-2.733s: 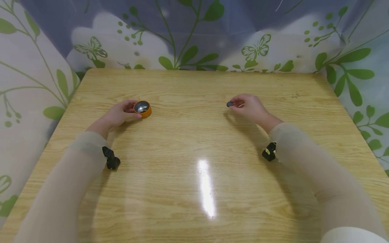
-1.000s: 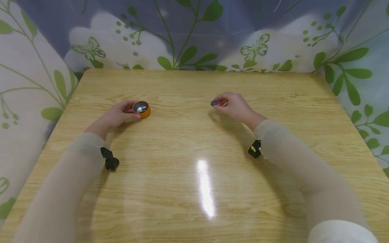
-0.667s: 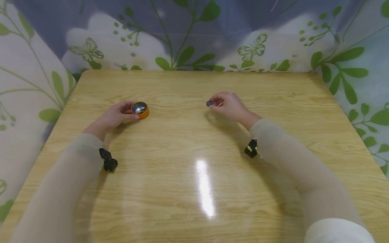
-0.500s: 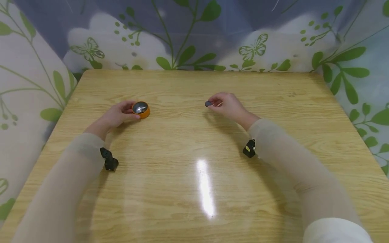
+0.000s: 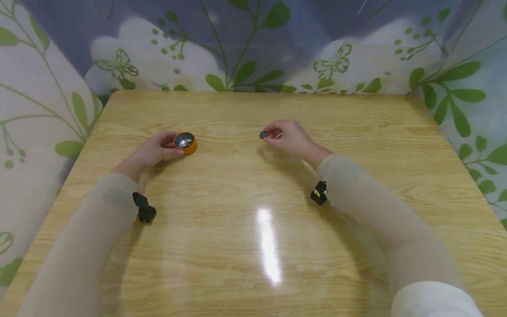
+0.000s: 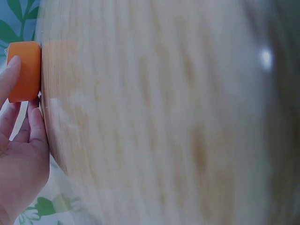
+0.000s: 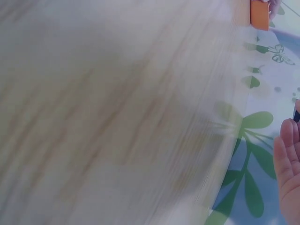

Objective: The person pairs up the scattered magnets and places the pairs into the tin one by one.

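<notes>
My left hand (image 5: 155, 149) grips a short round orange thing with a shiny silver, bowl-like top (image 5: 185, 143), which stands on the left of the table. In the left wrist view the orange side (image 6: 27, 75) stands on the wood, thumb against it and fingers at the far side. Right of the table's middle, my right hand (image 5: 291, 138) pinches a small dark grey disc (image 5: 263, 134) between thumb and fingers, held above the surface. Only a dark sliver of the disc (image 7: 296, 115) shows in the right wrist view. What kind either thing is I cannot tell.
The wooden table (image 5: 222, 198) has a bright light reflection (image 5: 269, 246) near its front middle. A leaf-patterned cloth (image 5: 245, 48) hangs behind and at both sides. Black wrist cameras (image 5: 145, 209) sit below each sleeve.
My right hand has moved left across the table with the small dark disc, closer to the orange thing. My left hand and the orange thing have stayed in place.
</notes>
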A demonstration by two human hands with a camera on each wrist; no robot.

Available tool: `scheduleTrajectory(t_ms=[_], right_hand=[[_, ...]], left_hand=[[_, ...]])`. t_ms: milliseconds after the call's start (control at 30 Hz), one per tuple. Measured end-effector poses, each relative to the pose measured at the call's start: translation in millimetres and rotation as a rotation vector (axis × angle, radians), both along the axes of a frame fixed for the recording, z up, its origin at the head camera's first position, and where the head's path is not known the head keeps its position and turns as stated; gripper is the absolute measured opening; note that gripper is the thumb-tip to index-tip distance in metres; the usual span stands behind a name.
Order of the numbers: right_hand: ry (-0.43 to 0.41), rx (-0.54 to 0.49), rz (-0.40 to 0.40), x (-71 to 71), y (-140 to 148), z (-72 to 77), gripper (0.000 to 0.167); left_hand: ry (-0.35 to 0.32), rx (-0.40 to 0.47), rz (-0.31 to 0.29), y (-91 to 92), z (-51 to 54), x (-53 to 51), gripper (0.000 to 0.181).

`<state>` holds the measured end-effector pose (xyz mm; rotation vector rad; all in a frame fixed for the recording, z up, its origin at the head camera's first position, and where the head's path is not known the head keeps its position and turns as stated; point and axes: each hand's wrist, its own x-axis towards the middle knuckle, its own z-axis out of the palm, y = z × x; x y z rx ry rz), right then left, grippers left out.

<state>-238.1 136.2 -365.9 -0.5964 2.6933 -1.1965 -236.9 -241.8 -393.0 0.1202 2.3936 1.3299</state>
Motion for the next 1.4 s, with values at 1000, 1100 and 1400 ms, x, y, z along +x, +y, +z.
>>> scheduleTrajectory(t_ms=[1000,1100,1400], right_hand=[[0.03,-0.004,0.078,-8.0,-47.6,8.1,0.023],[0.027,-0.006,0.089,-9.0,-52.5,7.3,0.023],[0.041,0.015,0.119,-11.9,-65.8,5.6,0.023]], left_hand=[[-0.006,0.022,0.007,-0.2,-2.6,-1.5,0.068],[-0.007,0.023,0.011,0.5,-2.7,-1.6,0.068],[-0.012,0.034,0.005,-0.6,-2.8,-1.9,0.068]])
